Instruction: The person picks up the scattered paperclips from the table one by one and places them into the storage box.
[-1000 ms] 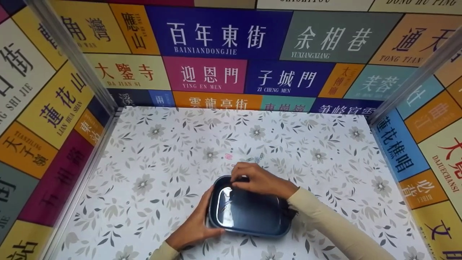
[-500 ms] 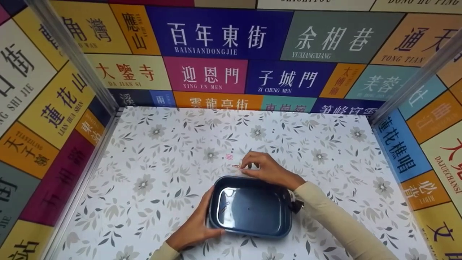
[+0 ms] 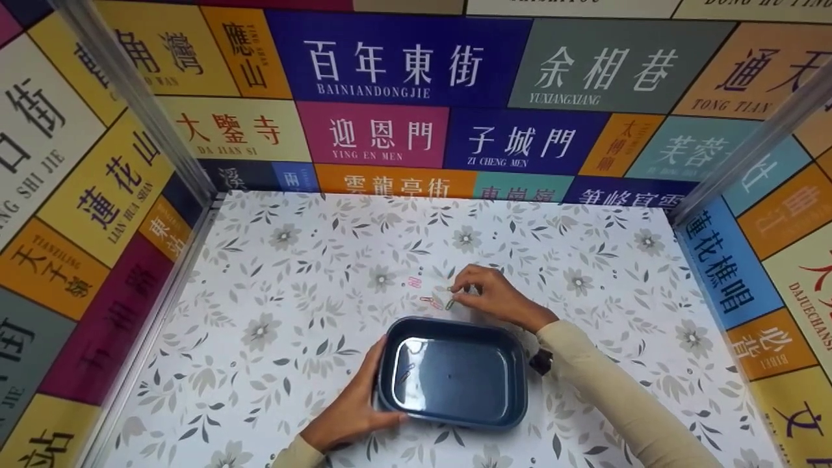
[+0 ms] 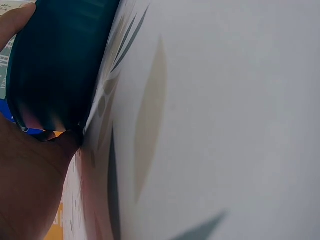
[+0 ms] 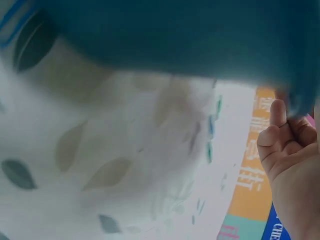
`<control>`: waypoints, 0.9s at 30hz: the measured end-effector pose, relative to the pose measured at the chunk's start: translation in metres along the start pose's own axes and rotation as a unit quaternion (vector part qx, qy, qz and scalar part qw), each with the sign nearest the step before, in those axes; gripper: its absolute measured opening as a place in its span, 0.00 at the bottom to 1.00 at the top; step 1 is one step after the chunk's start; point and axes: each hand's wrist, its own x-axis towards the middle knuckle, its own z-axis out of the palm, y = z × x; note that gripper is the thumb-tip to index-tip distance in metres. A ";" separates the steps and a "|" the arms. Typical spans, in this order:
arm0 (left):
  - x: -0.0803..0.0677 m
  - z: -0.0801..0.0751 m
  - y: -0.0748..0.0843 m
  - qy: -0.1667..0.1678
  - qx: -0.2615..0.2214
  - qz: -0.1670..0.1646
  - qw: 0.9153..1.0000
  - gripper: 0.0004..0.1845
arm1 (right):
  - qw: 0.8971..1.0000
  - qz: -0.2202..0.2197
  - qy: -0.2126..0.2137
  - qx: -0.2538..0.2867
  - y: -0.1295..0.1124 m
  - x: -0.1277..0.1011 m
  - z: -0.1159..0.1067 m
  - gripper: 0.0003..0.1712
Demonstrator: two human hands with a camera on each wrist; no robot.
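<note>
A dark blue rectangular tray (image 3: 455, 380) stands on the table, with at least one small paper clip (image 3: 407, 372) inside near its left end. My left hand (image 3: 351, 406) grips the tray's left side, thumb along the near rim and fingers behind it. Beyond the far rim, my right hand (image 3: 497, 296) has thumb and index finger pinched at a green paper clip (image 3: 450, 303) low over the cloth. Left of those fingertips lie red paper clips (image 3: 426, 300) and pink ones (image 3: 414, 282). The right wrist view shows green and blue clips (image 5: 211, 126) in a row.
A white cloth with grey flowers and leaves (image 3: 312, 260) covers the table. Colourful panels with printed characters (image 3: 396, 58) wall it in at the back and both sides. A small black object (image 3: 541, 361) shows between the tray's right side and the right sleeve.
My right hand has moved from over the tray's far rim to the red clips, then right to the green clip. Red clips now lie uncovered. My left hand and the tray stay in place.
</note>
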 end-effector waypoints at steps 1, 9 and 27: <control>0.000 0.000 -0.001 0.000 0.002 0.001 1.000 0.77 | 1.000 0.001 -0.001 0.002 0.004 -0.001 0.001 0.05; 0.001 -0.001 -0.001 -0.002 -0.001 0.007 1.000 0.75 | 1.000 -0.027 -0.001 0.007 0.026 -0.003 0.008 0.07; 0.001 -0.001 0.000 -0.004 -0.012 0.006 1.000 0.77 | 1.000 0.016 -0.020 0.008 0.048 -0.008 0.013 0.09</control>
